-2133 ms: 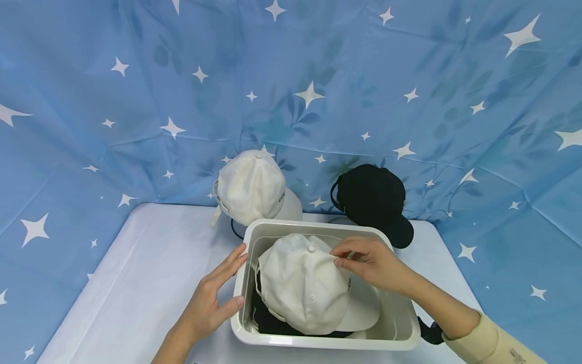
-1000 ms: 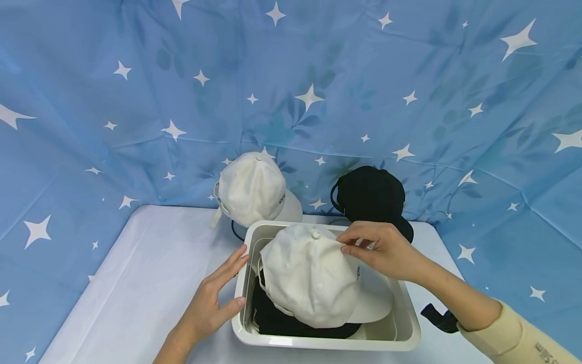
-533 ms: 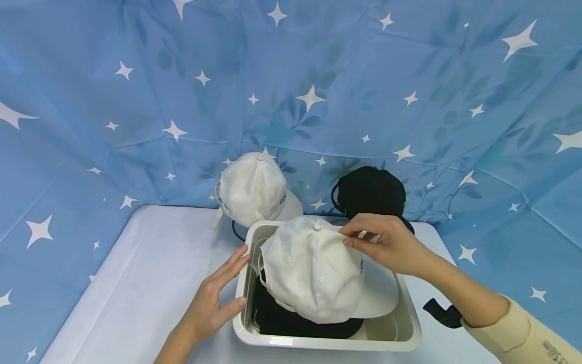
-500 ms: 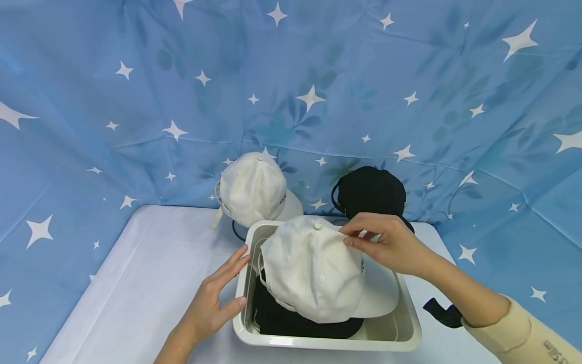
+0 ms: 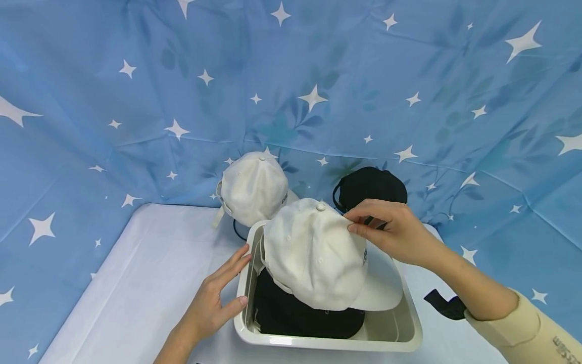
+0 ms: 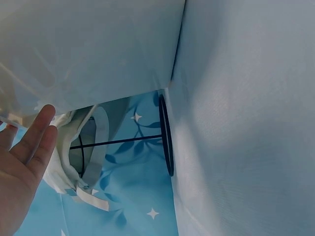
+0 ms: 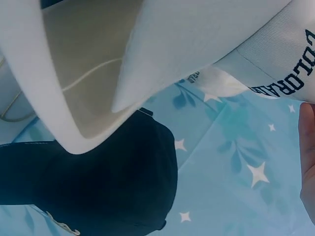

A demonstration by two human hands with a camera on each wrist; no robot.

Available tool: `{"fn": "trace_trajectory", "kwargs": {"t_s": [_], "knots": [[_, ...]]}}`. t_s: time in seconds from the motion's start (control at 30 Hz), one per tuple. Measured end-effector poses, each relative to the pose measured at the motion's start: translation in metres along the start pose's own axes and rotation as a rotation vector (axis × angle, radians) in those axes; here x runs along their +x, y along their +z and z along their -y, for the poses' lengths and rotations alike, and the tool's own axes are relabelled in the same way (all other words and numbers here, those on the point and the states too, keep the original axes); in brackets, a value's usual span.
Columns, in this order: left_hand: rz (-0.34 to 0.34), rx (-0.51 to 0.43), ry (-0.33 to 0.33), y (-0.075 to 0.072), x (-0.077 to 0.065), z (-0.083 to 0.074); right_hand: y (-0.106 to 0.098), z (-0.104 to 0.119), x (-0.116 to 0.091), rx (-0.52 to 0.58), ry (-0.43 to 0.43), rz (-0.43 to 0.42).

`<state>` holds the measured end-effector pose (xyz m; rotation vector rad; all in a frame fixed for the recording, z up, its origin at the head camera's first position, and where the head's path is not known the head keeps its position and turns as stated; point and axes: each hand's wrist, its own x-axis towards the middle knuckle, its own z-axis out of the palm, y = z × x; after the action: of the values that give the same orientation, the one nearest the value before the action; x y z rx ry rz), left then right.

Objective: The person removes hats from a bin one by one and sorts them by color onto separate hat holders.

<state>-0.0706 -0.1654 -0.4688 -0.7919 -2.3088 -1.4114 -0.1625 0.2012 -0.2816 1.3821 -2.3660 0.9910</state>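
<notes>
My right hand [image 5: 395, 230] pinches the crown of a white baseball cap [image 5: 313, 258] between thumb and fingers. The cap is over the white plastic basin [image 5: 336, 344], its brim pointing right. Dark "Colorado" lettering on its front panel [image 7: 288, 81] shows in the right wrist view. Under it a black cap [image 5: 304, 318] lies in the basin, partly covered. My left hand [image 5: 206, 306] rests its straight fingers against the basin's left rim, thumb spread lower down. In the left wrist view, the fingers [image 6: 37, 137] lie along the basin's outer wall.
Behind the basin, a second white cap [image 5: 252, 189] sits on a black wire stand [image 6: 167, 137]. Another black cap [image 5: 373, 187] stands at the back right, partly behind my right hand. A white-covered table [image 5: 150, 268] meets a blue star-patterned cloth [image 5: 291, 76].
My right hand has raised the white cap from inside the basin, up and slightly right, uncovering more of the black cap below. The left hand has stayed at the rim.
</notes>
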Motion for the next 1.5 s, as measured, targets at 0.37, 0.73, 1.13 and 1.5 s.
{"fn": "trace_trajectory", "kwargs": {"t_s": [0.37, 0.73, 1.13, 1.5], "knots": [[0.000, -0.028, 0.015, 0.000, 0.000, 0.002, -0.008, 0.003, 0.017, -0.026, -0.046, -0.016], [0.001, -0.020, 0.015, 0.001, -0.001, 0.001, -0.011, 0.003, 0.034, -0.063, 0.000, -0.059], [0.003, -0.010, 0.009, 0.000, 0.000, 0.002, -0.011, -0.008, 0.051, -0.060, 0.050, -0.130], [0.001, -0.011, 0.020, 0.000, 0.000, 0.002, -0.012, -0.012, 0.070, -0.071, 0.095, -0.180]]}}
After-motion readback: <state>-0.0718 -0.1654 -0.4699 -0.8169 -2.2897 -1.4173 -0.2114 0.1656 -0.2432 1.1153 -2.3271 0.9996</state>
